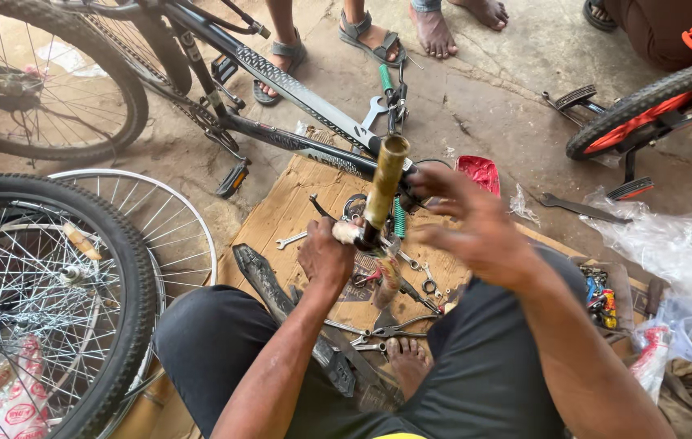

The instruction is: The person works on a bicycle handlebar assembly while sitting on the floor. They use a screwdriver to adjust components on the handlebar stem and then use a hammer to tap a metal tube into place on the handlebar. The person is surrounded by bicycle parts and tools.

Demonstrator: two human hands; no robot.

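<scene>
head view: I'm looking down at my two bare hands over a cardboard sheet point(297, 203) laid on concrete floor, knees in dark trousers at the near edge.
left hand point(325, 256): fist wrapped tight round the lower end of a yellowish-brown tube point(385, 183), near the middle of the cardboard; a pale grip end shows just at my thumb.
tube: tilted, upper open end pointing away from me, toward the far edge of the cardboard, just in front of the black bicycle frame point(297, 89).
right hand point(464, 223): fingers loosely spread and curled, just right of the tube; fingertips near its upper part, can't tell if they touch. Holding nothing I can make out.
cardboard, middle: loose tools under my hands: a small spanner point(290, 240) toward the left edge, pliers point(394, 329) near my bare foot point(407, 362), a green coil spring point(399, 218) behind the tube.
cardboard, far right corner: red plastic piece point(480, 172).
cardboard, near left edge: strip of black tyre point(268, 284) lying along it.
floor, left: spoked wheel with tyre point(61, 301), a bare rim point(175, 219) behind it.
floor, right: flat spanner point(577, 207), clear plastic bags point(671, 252), small bike with orange-rimmed wheel point(646, 106).
floor, far side: other people's feet, in sandals point(366, 36) and bare.
</scene>
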